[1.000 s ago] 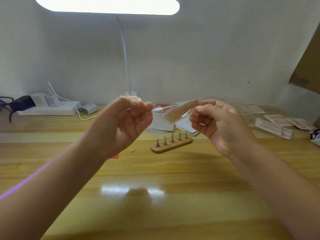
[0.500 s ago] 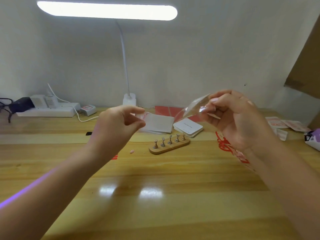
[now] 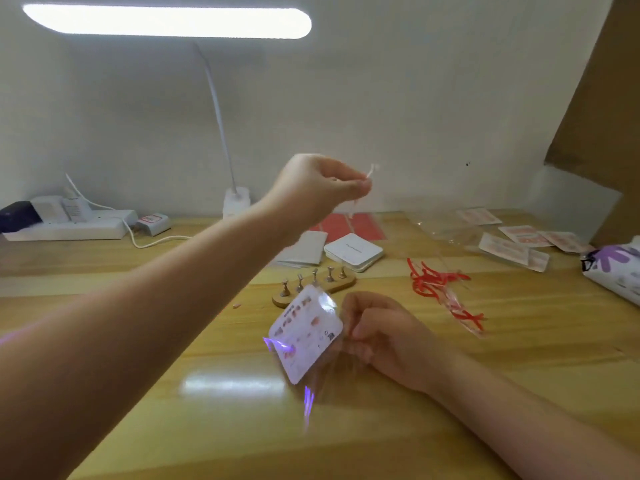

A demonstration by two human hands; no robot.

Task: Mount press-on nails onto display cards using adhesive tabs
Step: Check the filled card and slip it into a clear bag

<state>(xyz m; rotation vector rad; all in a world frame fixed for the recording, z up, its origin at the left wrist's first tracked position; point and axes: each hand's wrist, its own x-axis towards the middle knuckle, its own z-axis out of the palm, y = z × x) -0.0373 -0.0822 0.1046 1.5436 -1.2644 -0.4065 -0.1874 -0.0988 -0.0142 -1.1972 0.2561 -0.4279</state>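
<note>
Now L hand [image 3: 323, 188] pinching strip [image 3: 360, 194], R hand [image 3: 377, 336] gripping card [image 3: 304, 332]

The desk [image 3: 381, 427] is glossy varnished wood, the nail card [image 3: 304, 336] sits in shiny clear plastic — the pegged stand [image 3: 313, 287] looks matt wood with metal pegs.

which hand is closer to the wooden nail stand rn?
Right. The right hand is low over the desk just in front of the wooden nail stand, holding the bagged card. The left hand is raised well above it, pinching a thin strip.
</note>
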